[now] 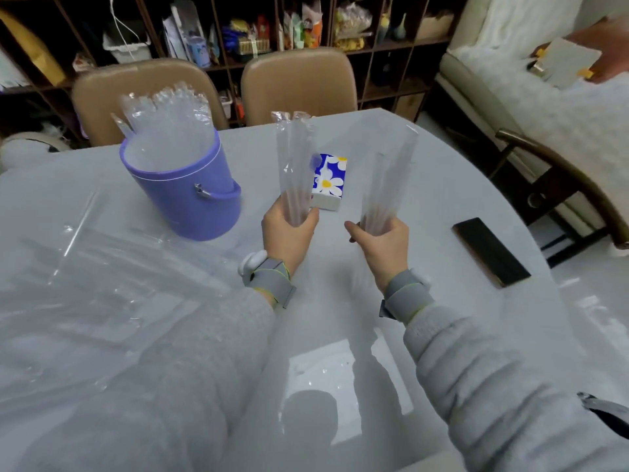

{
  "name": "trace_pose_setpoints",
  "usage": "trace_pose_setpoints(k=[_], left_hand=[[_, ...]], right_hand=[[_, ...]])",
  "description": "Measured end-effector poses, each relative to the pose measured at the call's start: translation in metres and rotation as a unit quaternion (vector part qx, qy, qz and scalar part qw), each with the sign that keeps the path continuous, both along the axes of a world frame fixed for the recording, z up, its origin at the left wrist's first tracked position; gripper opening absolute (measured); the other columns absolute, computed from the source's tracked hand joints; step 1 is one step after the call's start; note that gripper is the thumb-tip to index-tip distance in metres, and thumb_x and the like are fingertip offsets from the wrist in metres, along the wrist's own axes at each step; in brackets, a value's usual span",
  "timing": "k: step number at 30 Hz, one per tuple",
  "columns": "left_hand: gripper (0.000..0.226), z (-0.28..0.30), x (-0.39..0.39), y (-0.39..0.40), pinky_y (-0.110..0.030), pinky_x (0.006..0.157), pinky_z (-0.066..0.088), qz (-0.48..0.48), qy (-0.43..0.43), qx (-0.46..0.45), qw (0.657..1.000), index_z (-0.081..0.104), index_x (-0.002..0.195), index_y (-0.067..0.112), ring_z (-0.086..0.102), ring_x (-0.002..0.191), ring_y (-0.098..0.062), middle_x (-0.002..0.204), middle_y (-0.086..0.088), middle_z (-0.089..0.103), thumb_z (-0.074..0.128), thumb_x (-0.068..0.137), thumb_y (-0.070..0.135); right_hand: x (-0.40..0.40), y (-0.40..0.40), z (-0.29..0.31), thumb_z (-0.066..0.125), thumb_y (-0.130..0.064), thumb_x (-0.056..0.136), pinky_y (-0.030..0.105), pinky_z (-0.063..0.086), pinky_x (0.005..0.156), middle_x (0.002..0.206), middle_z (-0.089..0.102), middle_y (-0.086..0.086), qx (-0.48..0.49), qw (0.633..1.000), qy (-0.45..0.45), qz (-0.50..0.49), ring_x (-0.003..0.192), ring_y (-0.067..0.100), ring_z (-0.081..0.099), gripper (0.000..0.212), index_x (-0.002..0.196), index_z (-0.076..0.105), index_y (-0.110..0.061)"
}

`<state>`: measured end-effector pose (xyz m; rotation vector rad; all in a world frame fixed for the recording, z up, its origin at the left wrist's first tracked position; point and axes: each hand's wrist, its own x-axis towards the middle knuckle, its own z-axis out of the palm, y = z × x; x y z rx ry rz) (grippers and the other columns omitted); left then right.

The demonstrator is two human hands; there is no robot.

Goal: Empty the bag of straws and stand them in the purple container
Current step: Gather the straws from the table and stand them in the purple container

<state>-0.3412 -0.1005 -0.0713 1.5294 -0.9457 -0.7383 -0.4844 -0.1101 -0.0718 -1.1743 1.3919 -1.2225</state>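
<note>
The purple container (190, 195) stands on the table's left half, leaning slightly, with a thick bunch of clear wrapped straws (166, 124) standing in it. My left hand (289, 229) grips a small upright bundle of wrapped straws (294, 165) by its lower end. My right hand (383, 241) holds a second upright bundle of straws (388, 178), blurred, a short way to the right. Both bundles are right of the container and above the table. Clear plastic bag film (102, 267) lies flat on the table at the left.
A blue tissue pack with white daisies (328, 182) lies behind my hands. A dark phone (490, 252) rests near the table's right edge. Two tan chairs (299, 83) stand at the far side, with shelves behind them. A wooden chair arm (561, 175) curves at the right.
</note>
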Motion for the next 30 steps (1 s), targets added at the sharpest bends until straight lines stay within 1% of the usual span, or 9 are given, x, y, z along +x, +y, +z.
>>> trace_pose_setpoints(k=[2, 6, 7, 10, 15, 18, 21, 26, 30], left_hand=[[0.007, -0.006, -0.007, -0.008, -0.039, 0.071, 0.059, 0.006, -0.003, -0.001, 1.0, 0.064, 0.076, 0.03, 0.066, 0.07, -0.023, 0.072, 0.003, 0.069, 0.071, 0.075, 0.028], [0.01, -0.011, -0.014, -0.012, -0.028, 0.072, 0.055, 0.039, 0.004, -0.01, 0.999, 0.065, 0.07, 0.029, 0.068, 0.07, -0.013, 0.066, 0.015, 0.067, 0.075, 0.073, 0.027], [0.009, -0.014, -0.015, -0.014, -0.025, 0.071, 0.055, 0.038, 0.012, -0.015, 0.999, 0.067, 0.072, 0.026, 0.067, 0.069, -0.011, 0.068, 0.015, 0.067, 0.075, 0.074, 0.025], [0.013, -0.022, -0.014, -0.016, -0.018, 0.068, 0.051, 0.026, 0.015, -0.025, 0.999, 0.069, 0.08, 0.015, 0.065, 0.067, -0.007, 0.07, 0.013, 0.068, 0.076, 0.073, 0.023], [0.022, -0.032, -0.006, -0.011, -0.013, 0.067, 0.048, 0.005, -0.022, -0.053, 0.998, 0.057, 0.085, 0.022, 0.059, 0.066, -0.004, 0.072, 0.014, 0.062, 0.074, 0.072, 0.018], [0.021, -0.032, -0.002, -0.01, -0.018, 0.064, 0.048, -0.012, -0.031, -0.055, 0.998, 0.056, 0.083, 0.015, 0.055, 0.065, -0.011, 0.07, 0.009, 0.059, 0.074, 0.072, 0.016], [0.017, -0.03, 0.001, -0.011, -0.015, 0.06, 0.045, -0.021, -0.045, -0.032, 0.998, 0.058, 0.077, 0.014, 0.051, 0.061, -0.011, 0.065, 0.005, 0.059, 0.074, 0.073, 0.015], [0.012, -0.023, 0.003, -0.014, -0.01, 0.06, 0.045, -0.017, -0.033, -0.033, 0.999, 0.062, 0.078, 0.013, 0.053, 0.062, -0.008, 0.067, 0.006, 0.061, 0.074, 0.074, 0.013], [0.023, -0.02, 0.006, -0.016, -0.026, 0.068, 0.053, -0.029, -0.038, -0.061, 0.997, 0.06, 0.088, 0.01, 0.061, 0.073, -0.021, 0.081, -0.005, 0.067, 0.073, 0.071, 0.017]], right_hand=[[0.003, -0.006, 0.0, 0.074, -0.002, 0.074, 0.015, 0.048, 0.056, 0.062, 0.06, 0.003, -0.016, 1.0, -0.016, -0.01, 0.056, 0.016, 0.059, 0.02, 0.07, 0.056, -0.008], [0.014, -0.014, -0.001, 0.076, -0.004, 0.073, 0.03, 0.053, 0.067, 0.067, 0.064, 0.005, -0.031, 0.998, -0.043, -0.016, 0.065, 0.021, 0.062, 0.017, 0.07, 0.061, -0.011], [0.017, -0.016, -0.002, 0.077, -0.004, 0.073, 0.03, 0.054, 0.069, 0.068, 0.065, 0.004, -0.031, 0.998, -0.049, -0.014, 0.065, 0.018, 0.062, 0.016, 0.071, 0.062, -0.01], [0.023, -0.018, -0.004, 0.079, -0.004, 0.072, 0.017, 0.05, 0.064, 0.065, 0.065, -0.004, -0.031, 0.998, -0.055, -0.015, 0.059, 0.006, 0.06, 0.019, 0.069, 0.063, -0.014], [0.023, -0.013, -0.018, 0.078, -0.003, 0.071, 0.015, 0.05, 0.066, 0.07, 0.067, -0.004, -0.02, 0.999, -0.027, -0.023, 0.063, 0.006, 0.062, 0.019, 0.071, 0.065, -0.017], [0.022, -0.013, -0.023, 0.076, -0.003, 0.07, 0.025, 0.05, 0.066, 0.071, 0.063, 0.002, -0.019, 0.999, -0.01, -0.033, 0.066, 0.013, 0.058, 0.016, 0.075, 0.062, -0.006], [0.021, -0.014, -0.024, 0.075, -0.007, 0.068, 0.033, 0.05, 0.065, 0.073, 0.06, 0.008, -0.017, 0.999, 0.003, -0.033, 0.068, 0.02, 0.056, 0.023, 0.08, 0.058, 0.0], [0.024, -0.012, -0.013, 0.075, -0.003, 0.072, 0.017, 0.045, 0.055, 0.065, 0.059, 0.006, -0.023, 0.999, 0.009, -0.037, 0.06, 0.014, 0.054, 0.017, 0.071, 0.059, 0.001], [0.025, -0.014, -0.005, 0.075, 0.0, 0.072, 0.01, 0.045, 0.057, 0.069, 0.062, -0.005, -0.04, 0.999, -0.001, -0.025, 0.057, -0.001, 0.055, 0.022, 0.074, 0.059, -0.015]])
